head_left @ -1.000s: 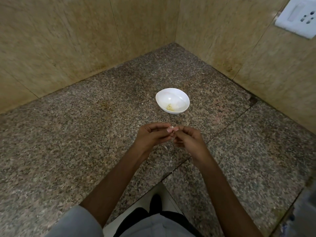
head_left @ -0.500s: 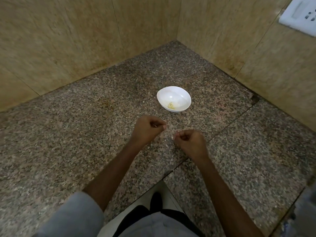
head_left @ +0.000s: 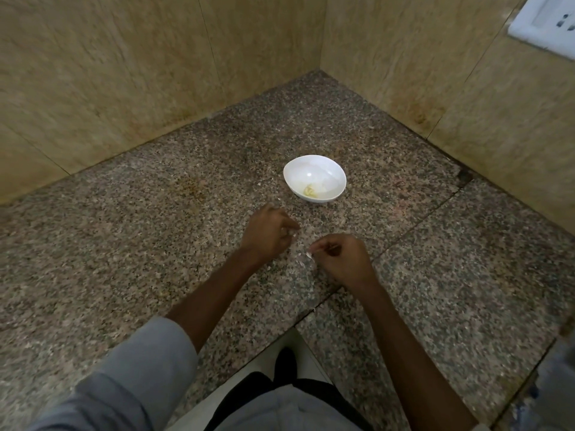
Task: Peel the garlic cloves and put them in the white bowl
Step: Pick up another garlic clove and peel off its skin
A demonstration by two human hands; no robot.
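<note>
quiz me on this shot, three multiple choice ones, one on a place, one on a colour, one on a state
1. Where does the white bowl stand?
A) on the granite counter, toward the wall corner
B) on the floor by the shoe
C) on a shelf on the wall

2. What colour is the sleeve on the left arm?
A) red
B) grey
C) black

3. How are the left hand and the right hand placed?
A) clasped together
B) flat on the counter, fingers spread
C) apart, fingers curled

Answers:
1 A, the bowl rests on the counter, farther toward the corner than both hands.
2 B, pale grey cloth covers the upper arm.
3 C, speckled counter shows between the two hands, and both have bent fingers.
</note>
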